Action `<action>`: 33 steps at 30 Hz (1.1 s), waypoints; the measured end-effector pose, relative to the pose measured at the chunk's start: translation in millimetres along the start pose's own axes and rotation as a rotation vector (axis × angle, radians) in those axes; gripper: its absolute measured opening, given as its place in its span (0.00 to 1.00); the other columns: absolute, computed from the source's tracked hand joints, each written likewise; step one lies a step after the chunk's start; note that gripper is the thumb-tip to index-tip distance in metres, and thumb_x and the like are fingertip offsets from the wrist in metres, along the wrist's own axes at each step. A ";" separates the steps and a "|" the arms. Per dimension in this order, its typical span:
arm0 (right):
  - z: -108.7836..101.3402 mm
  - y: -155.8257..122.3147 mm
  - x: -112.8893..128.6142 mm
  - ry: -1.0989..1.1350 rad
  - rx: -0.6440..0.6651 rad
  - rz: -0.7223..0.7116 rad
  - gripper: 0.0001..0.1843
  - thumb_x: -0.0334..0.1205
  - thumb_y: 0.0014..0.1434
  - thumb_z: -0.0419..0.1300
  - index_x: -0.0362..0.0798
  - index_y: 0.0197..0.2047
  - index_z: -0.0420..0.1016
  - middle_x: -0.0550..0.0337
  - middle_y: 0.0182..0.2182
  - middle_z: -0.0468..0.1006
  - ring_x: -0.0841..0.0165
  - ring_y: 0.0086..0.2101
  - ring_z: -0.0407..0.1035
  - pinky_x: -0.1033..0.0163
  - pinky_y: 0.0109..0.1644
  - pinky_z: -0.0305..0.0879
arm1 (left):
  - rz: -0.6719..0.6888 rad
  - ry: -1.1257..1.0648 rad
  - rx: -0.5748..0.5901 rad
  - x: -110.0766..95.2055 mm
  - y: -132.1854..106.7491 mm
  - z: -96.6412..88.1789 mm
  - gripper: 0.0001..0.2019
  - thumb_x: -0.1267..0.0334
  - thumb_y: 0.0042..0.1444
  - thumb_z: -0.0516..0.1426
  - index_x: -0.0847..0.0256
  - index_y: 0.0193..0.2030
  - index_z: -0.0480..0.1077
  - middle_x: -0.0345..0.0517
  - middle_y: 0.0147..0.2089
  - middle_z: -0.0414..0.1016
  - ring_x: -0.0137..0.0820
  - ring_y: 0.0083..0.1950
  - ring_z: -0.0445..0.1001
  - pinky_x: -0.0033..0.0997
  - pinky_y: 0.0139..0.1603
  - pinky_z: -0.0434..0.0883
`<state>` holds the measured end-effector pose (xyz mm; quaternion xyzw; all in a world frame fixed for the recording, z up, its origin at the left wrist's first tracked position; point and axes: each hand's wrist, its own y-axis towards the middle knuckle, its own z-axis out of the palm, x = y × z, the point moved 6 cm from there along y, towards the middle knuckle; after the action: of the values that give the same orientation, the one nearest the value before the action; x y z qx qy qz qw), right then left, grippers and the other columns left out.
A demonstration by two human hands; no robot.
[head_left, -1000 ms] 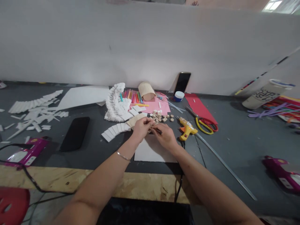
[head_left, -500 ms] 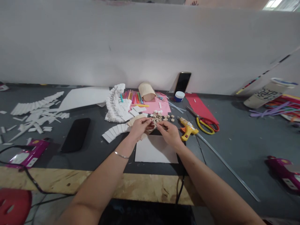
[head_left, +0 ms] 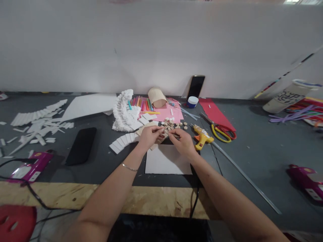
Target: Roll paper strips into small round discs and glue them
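My left hand (head_left: pixel 149 135) and my right hand (head_left: pixel 182 142) are close together, each with thumb and fingers pinched. Whatever sits between the fingertips is too small to make out. Just beyond them lies a pile of small tan pebble-like pieces (head_left: pixel 169 123). Below the hands rests a white board (head_left: pixel 168 161). Beside my left hand are a tan paper piece (head_left: pixel 145 130) and a fan of white card rectangles (head_left: pixel 122 142). To the right of my right hand lies a yellow glue gun (head_left: pixel 202 138) with a clear glue stick (head_left: pixel 247 178) behind it.
Behind stand a white textured piece (head_left: pixel 123 112), coloured sticks (head_left: pixel 142 103), a tan paper cup (head_left: pixel 156 97), a propped phone (head_left: pixel 196 88) and a small jar (head_left: pixel 192 102). Scissors (head_left: pixel 220 133) lie right, on red paper (head_left: pixel 214 112). A black phone (head_left: pixel 81 146) and white scraps (head_left: pixel 37 129) lie left.
The view has tilted down slightly. Both hands keep nearly the same pinched pose over the same spot, and the objects on the table stay in place.
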<state>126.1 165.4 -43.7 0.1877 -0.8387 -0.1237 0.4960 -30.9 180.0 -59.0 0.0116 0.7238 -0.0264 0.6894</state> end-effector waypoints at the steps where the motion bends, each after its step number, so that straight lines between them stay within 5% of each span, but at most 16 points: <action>1: 0.5 -0.5 2.8 0.011 0.001 -0.024 0.10 0.43 0.60 0.56 0.49 0.36 0.77 0.56 0.35 0.79 0.65 0.37 0.72 0.61 0.40 0.66 | 0.041 0.064 -0.025 -2.6 -1.7 -0.1 0.12 0.57 0.52 0.62 0.65 0.36 0.77 0.47 0.30 0.79 0.31 0.29 0.77 0.32 0.33 0.76; 8: 10.0 -4.1 -5.6 0.255 0.023 0.102 0.09 0.43 0.59 0.58 0.50 0.36 0.77 0.55 0.43 0.81 0.63 0.41 0.75 0.59 0.47 0.69 | 0.271 0.448 -0.121 -14.8 -12.7 6.7 0.11 0.60 0.59 0.55 0.60 0.39 0.78 0.48 0.37 0.81 0.35 0.38 0.78 0.30 0.38 0.71; 22: 13.1 -9.4 -9.0 0.262 -0.064 0.189 0.09 0.45 0.58 0.59 0.50 0.35 0.78 0.57 0.42 0.82 0.63 0.41 0.76 0.59 0.46 0.69 | 0.407 0.660 -0.157 -18.0 -15.4 11.8 0.12 0.62 0.63 0.52 0.59 0.45 0.76 0.52 0.46 0.80 0.39 0.49 0.76 0.35 0.53 0.68; 29: 5.6 -8.8 -3.7 0.179 -0.101 0.203 0.11 0.45 0.58 0.58 0.50 0.37 0.79 0.57 0.39 0.83 0.63 0.40 0.75 0.58 0.46 0.69 | 0.351 0.496 -0.152 -16.2 -17.1 13.6 0.12 0.62 0.61 0.54 0.59 0.44 0.77 0.53 0.48 0.79 0.40 0.51 0.76 0.37 0.54 0.69; 33: 4.7 -7.7 -3.5 0.198 -0.090 0.183 0.10 0.45 0.57 0.59 0.49 0.36 0.78 0.56 0.39 0.83 0.63 0.38 0.76 0.59 0.45 0.70 | 0.158 0.129 -0.082 -4.4 -10.6 10.1 0.11 0.57 0.57 0.58 0.61 0.39 0.76 0.49 0.38 0.80 0.36 0.39 0.78 0.34 0.41 0.75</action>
<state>125.0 160.1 -51.7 0.0993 -0.7929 -0.0964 0.5934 -21.2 169.0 -54.8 0.0420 0.7641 0.0584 0.6411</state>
